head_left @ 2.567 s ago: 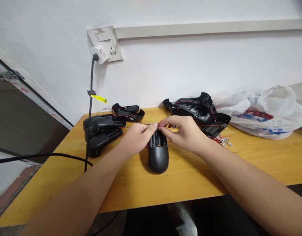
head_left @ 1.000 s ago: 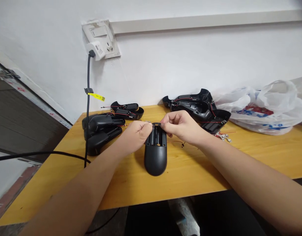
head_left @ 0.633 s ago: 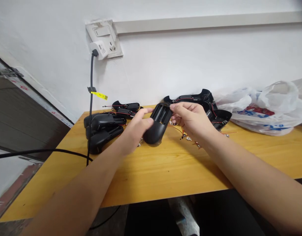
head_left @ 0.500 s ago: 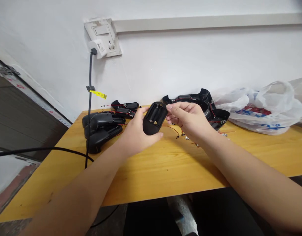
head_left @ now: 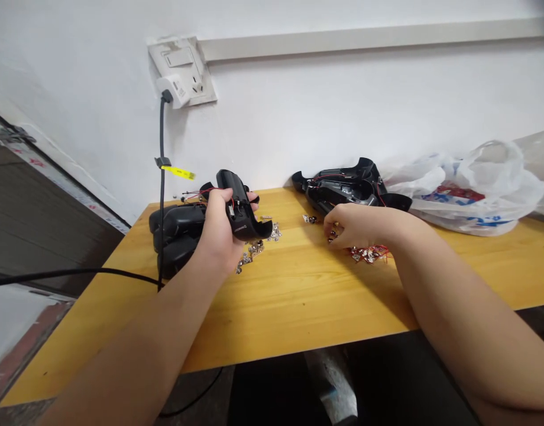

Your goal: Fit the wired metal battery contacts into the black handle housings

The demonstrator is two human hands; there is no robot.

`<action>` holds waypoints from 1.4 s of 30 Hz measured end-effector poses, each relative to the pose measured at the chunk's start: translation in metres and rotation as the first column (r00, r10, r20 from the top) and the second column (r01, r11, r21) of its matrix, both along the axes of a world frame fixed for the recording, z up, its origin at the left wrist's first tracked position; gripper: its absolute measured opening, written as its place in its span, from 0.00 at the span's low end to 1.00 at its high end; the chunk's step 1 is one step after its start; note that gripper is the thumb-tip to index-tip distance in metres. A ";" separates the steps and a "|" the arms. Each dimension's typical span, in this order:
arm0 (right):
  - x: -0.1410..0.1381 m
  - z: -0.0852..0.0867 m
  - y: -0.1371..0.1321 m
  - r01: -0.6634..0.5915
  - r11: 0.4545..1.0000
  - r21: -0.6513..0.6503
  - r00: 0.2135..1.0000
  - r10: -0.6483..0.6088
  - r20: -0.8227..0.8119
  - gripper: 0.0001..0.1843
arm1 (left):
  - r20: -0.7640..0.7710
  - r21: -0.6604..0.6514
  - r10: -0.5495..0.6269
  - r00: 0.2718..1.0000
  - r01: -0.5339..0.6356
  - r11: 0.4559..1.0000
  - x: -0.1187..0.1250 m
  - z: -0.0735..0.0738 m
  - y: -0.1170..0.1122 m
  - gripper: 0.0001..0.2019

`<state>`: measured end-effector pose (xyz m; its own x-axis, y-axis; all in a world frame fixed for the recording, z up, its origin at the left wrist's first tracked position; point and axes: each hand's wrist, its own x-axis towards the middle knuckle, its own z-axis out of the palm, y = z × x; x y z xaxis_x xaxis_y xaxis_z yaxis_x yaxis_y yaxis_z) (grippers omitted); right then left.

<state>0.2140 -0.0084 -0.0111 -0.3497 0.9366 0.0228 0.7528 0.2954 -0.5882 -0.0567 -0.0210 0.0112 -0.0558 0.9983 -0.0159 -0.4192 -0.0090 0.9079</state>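
Note:
My left hand [head_left: 221, 236] grips a black game controller shell [head_left: 240, 207], tilted, with its battery housing and red wires showing. Small metal battery contacts [head_left: 254, 248] lie on the table just below and beside that shell. Over on the right, my right hand [head_left: 356, 228] is lowered to the table, thumb and fingers curled together among small metal pieces [head_left: 332, 235]. Whether a piece sits between its fingertips is too small to make out. Partly under this hand lies a heap of metal contacts with red wires [head_left: 369, 254].
More black controller shells [head_left: 178, 228] are stacked at the left, and others [head_left: 343, 183] stand against the wall. A white plastic bag [head_left: 476, 195] sits at the right. A dark cable [head_left: 161, 177] hangs from a plug [head_left: 177, 89] down past the wooden table [head_left: 272, 319].
My right hand has left the shell and moved down and right to the small metal parts. My left hand has shifted left and turned the shell over, uncovering contacts on the table.

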 end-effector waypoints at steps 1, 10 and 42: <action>-0.001 0.001 0.001 -0.011 0.995 -0.097 0.995 0.021 0.102 0.07 | -0.011 -0.005 -0.004 1.000 0.004 1.000 0.000 -0.001 0.000 0.17; -0.009 0.013 0.007 -0.003 0.981 -0.195 0.942 0.069 0.330 0.06 | -0.060 -0.131 -0.189 0.980 0.180 0.975 0.000 -0.003 -0.005 0.23; -0.069 0.009 -0.018 -0.122 0.983 -0.136 0.781 0.010 -0.625 0.19 | -0.545 0.066 -0.102 0.832 0.163 0.984 0.009 -0.021 -0.010 0.15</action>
<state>0.1454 -0.0259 -0.0018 -0.3732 0.9214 0.1086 0.1909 0.1908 -0.9629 -0.0475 -0.0309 -0.0100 0.1079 0.9907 0.0828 0.1304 -0.0967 0.9867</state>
